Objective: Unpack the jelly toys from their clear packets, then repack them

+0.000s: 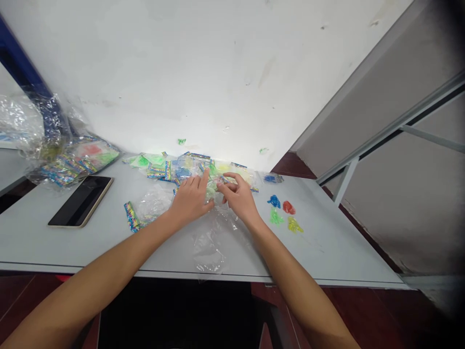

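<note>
My left hand (192,198) and my right hand (238,196) meet at the middle of the grey table (327,242), fingers working at a small clear packet (215,188) with a greenish item inside. Both hands pinch at it. Behind them lies a heap of small packets (170,167) with colourful header cards and green, blue and yellow contents. A loose clear plastic bag (210,242) lies under and in front of my wrists. To the right sit several small toys: blue (274,200), red (288,207), green (276,217) and yellow (294,225).
A dark phone or tablet (82,200) lies flat at the left. A large clear bag of more packets (78,162) sits at the far left against the white wall. One packet (131,215) lies left of my left arm. A metal frame (363,155) runs along the right.
</note>
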A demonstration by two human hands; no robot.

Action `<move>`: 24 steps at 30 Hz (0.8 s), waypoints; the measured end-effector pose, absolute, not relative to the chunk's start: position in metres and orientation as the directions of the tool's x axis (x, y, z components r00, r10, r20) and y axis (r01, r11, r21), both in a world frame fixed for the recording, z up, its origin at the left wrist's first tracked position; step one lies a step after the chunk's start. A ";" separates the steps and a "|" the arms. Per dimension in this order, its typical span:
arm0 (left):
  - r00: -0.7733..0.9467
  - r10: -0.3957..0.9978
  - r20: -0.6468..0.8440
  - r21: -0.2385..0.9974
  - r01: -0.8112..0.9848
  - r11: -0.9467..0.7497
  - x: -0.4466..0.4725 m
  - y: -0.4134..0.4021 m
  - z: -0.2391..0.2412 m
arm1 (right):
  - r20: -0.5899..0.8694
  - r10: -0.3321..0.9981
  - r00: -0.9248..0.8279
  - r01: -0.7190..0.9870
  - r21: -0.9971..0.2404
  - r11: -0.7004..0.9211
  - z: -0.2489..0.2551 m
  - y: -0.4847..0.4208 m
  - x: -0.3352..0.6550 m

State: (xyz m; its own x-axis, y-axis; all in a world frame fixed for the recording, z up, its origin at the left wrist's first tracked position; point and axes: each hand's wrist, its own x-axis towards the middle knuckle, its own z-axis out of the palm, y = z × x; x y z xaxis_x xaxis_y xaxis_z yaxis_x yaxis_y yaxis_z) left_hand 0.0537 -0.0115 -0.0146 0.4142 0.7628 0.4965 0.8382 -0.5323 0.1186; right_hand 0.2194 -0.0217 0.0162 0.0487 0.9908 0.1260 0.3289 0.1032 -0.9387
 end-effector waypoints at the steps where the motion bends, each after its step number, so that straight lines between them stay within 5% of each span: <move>1: 0.420 0.760 0.497 0.114 0.836 -0.536 0.053 -0.011 -0.015 | 0.129 0.990 0.051 0.322 -0.941 0.106 0.017 -0.021 0.221; 16: 0.408 0.767 0.495 0.166 0.822 -0.544 0.053 -0.006 -0.020 | 0.036 0.995 -0.091 0.260 -0.964 0.058 0.015 -0.024 0.215; 24: 0.391 0.787 0.477 0.337 0.745 -0.575 0.053 -0.006 -0.019 | 0.043 0.998 -0.052 0.211 -0.976 0.053 0.014 -0.021 0.215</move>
State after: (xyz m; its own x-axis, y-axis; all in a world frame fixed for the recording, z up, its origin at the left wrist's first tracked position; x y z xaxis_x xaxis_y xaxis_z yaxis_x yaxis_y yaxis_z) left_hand 0.0526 -0.0063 -0.0190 0.3913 0.7868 0.4773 0.7453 -0.5752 0.3371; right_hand 0.2152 -0.0209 0.0142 -0.0522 0.9977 0.0431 0.2111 0.0532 -0.9760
